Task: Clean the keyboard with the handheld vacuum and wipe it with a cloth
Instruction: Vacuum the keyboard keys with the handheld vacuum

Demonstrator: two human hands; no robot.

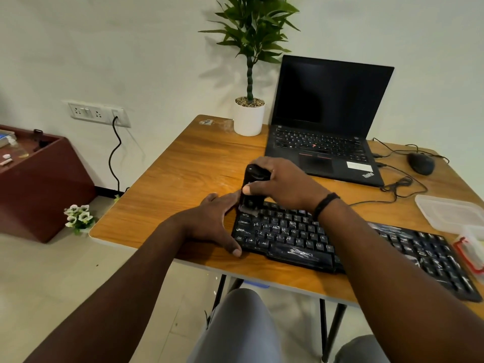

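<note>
A black keyboard (pixel 301 239) lies along the front of the wooden table (pixel 183 166), its keys streaked with pale dust. My right hand (pixel 282 184) grips a small black handheld vacuum (pixel 252 187) held upright, with its brush nozzle down on the keyboard's top left corner. My left hand (pixel 214 221) rests flat against the keyboard's left end, fingers straight, thumb at the front left corner. No cloth is in view.
An open black laptop (pixel 327 127) stands behind the keyboard, with a potted plant (pixel 248 116) to its left. A black mouse (pixel 421 163) and its cable lie at the right. A clear plastic box (pixel 450 213) and a red-latched container (pixel 468 252) sit at the right edge.
</note>
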